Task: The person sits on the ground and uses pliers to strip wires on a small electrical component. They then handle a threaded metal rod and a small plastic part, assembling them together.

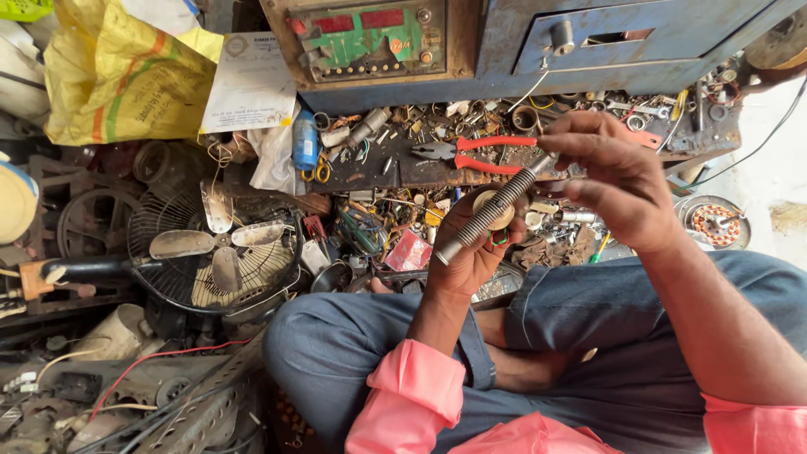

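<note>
My left hand point(471, 248) is raised above my knees and closed around a grey ribbed metal shaft point(492, 212) that slants from lower left to upper right. A small round cream part point(490, 202) sits behind the shaft in the same palm. My right hand point(609, 176) pinches the shaft's upper end with thumb and fingers. Both sleeves are pink, rolled up, over blue trousers point(370, 336).
Red-handled pliers point(475, 153) lie on a cluttered bench among screws, washers and wire. A small fan with metal blades point(214, 248) lies at left. A yellow sack point(118, 76), a paper sheet point(250, 84), a blue machine with a green panel point(370, 38) and a wound copper stator point(716, 224) surround me.
</note>
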